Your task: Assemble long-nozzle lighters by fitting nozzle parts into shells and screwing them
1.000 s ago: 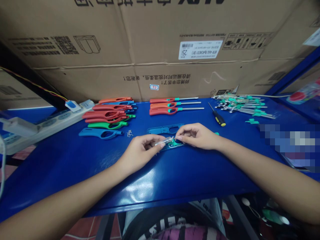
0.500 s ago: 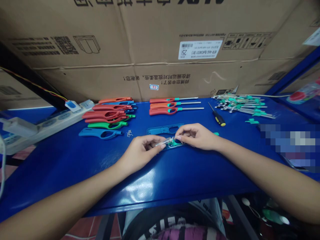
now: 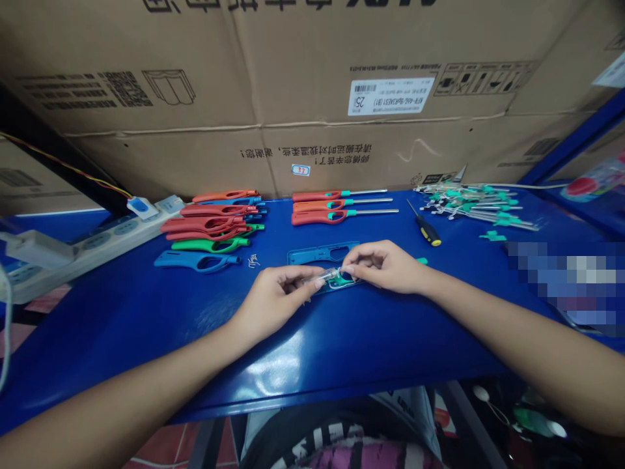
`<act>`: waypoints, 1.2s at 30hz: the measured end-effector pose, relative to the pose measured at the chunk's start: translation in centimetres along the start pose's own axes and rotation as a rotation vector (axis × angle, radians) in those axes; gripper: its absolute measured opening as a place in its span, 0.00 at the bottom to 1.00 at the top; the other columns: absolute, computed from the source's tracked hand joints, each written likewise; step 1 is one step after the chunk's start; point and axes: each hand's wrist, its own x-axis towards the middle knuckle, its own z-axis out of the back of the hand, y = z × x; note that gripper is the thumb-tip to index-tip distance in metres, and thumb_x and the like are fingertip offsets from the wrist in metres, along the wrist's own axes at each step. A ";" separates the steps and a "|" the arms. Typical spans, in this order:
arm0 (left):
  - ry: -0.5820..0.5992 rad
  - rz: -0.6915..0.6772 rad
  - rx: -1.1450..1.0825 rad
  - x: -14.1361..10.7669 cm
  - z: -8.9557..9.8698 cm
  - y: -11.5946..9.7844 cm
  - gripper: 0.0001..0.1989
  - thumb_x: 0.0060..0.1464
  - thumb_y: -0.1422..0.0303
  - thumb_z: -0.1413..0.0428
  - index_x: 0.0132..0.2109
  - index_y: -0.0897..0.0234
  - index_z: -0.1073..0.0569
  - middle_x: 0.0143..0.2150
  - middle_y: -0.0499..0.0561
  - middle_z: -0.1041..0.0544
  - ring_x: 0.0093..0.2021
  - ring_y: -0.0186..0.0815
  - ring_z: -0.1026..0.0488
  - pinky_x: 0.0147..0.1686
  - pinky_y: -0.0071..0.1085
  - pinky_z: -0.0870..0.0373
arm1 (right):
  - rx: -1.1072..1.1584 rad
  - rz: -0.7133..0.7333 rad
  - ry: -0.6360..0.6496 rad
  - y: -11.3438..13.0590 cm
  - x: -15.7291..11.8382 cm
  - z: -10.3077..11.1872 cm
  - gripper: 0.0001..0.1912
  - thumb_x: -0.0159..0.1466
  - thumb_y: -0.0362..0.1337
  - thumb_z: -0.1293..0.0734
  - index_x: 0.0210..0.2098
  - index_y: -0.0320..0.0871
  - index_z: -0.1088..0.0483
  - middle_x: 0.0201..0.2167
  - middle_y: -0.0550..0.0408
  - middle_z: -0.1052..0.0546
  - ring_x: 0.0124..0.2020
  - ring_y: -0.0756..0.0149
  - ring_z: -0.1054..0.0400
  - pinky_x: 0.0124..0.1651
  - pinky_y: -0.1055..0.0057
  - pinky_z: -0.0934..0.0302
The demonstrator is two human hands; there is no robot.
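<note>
My left hand (image 3: 286,293) pinches a clear lighter fuel tank (image 3: 319,277) between thumb and fingers. At the tank's right end, my right hand (image 3: 378,266) is closed with thumb and index finger together on a small white part too fine to make out. Beneath them lies a blue lighter handle half (image 3: 325,288) with a green trigger piece (image 3: 338,283) and a thin white tube, partly covered by my hands. Just behind sits another blue handle half (image 3: 312,253), its inner side up. A green tip (image 3: 422,260) shows past my right hand.
Coloured lighter handles (image 3: 209,225) are piled at left beside a power strip (image 3: 112,234); small screws (image 3: 253,260) lie near them. Three assembled lighters (image 3: 342,212) stand at the back. A screwdriver (image 3: 427,228) and a heap of green-and-metal nozzle parts (image 3: 478,205) lie right, before a cardboard box (image 3: 293,85).
Both hands stay almost in place, with only slight shifts of the fingers around the fuel tank. Nothing else has visibly moved.
</note>
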 end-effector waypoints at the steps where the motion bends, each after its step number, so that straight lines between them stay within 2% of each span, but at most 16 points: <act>1: -0.004 -0.001 0.001 0.0 0.0 0.0 0.19 0.54 0.61 0.37 0.49 0.68 0.18 0.35 0.54 0.17 0.27 0.31 0.30 0.30 0.27 0.33 | 0.009 -0.004 -0.002 0.1 0.0 0.0 0.14 0.63 0.45 0.30 0.35 0.38 0.25 0.24 0.59 0.28 0.21 0.76 0.42 0.24 0.76 0.49; 12: -0.053 -0.003 0.003 -0.1 -0.4 -0.3 0.18 0.53 0.62 0.38 0.49 0.66 0.17 0.29 0.51 0.18 0.25 0.30 0.30 0.27 0.25 0.33 | 0.064 -0.066 -0.035 0.6 -0.2 -0.4 0.17 0.60 0.47 0.27 0.35 0.37 0.24 0.23 0.58 0.24 0.17 0.79 0.43 0.21 0.76 0.48; 19: -0.076 0.017 -0.006 0.0 -0.7 0.2 0.18 0.54 0.60 0.38 0.49 0.65 0.17 0.34 0.52 0.17 0.25 0.31 0.29 0.28 0.26 0.32 | 0.091 -0.074 -0.075 0.7 0.0 -0.7 0.19 0.57 0.49 0.25 0.34 0.37 0.23 0.23 0.55 0.22 0.22 0.75 0.34 0.24 0.77 0.42; 22: -0.076 0.005 0.005 0.0 -0.7 0.4 0.19 0.55 0.59 0.39 0.50 0.65 0.18 0.35 0.53 0.17 0.26 0.31 0.28 0.29 0.26 0.31 | 0.104 -0.079 -0.075 0.7 0.0 -0.7 0.19 0.57 0.49 0.25 0.34 0.37 0.23 0.23 0.56 0.22 0.18 0.78 0.38 0.20 0.78 0.46; 25: -0.070 -0.055 0.079 -0.1 -0.5 0.6 0.17 0.58 0.60 0.40 0.50 0.64 0.18 0.34 0.52 0.17 0.28 0.33 0.27 0.29 0.27 0.31 | 0.117 -0.097 -0.063 0.5 0.0 -0.6 0.20 0.58 0.50 0.26 0.36 0.37 0.24 0.24 0.55 0.22 0.14 0.80 0.41 0.16 0.79 0.49; 31: -0.072 -0.278 0.337 -0.3 -0.1 0.6 0.13 0.59 0.65 0.39 0.51 0.57 0.19 0.34 0.48 0.18 0.28 0.32 0.28 0.30 0.26 0.33 | 0.133 -0.060 -0.068 0.3 0.1 -0.4 0.20 0.58 0.50 0.26 0.36 0.38 0.23 0.25 0.55 0.22 0.14 0.80 0.41 0.16 0.79 0.47; 36: -0.053 -0.313 0.372 -0.3 0.1 0.5 0.12 0.61 0.66 0.41 0.51 0.58 0.19 0.37 0.49 0.17 0.29 0.32 0.27 0.30 0.26 0.33 | 0.126 -0.055 -0.075 0.3 0.2 -0.4 0.20 0.58 0.50 0.26 0.37 0.37 0.21 0.25 0.53 0.21 0.13 0.79 0.41 0.16 0.78 0.47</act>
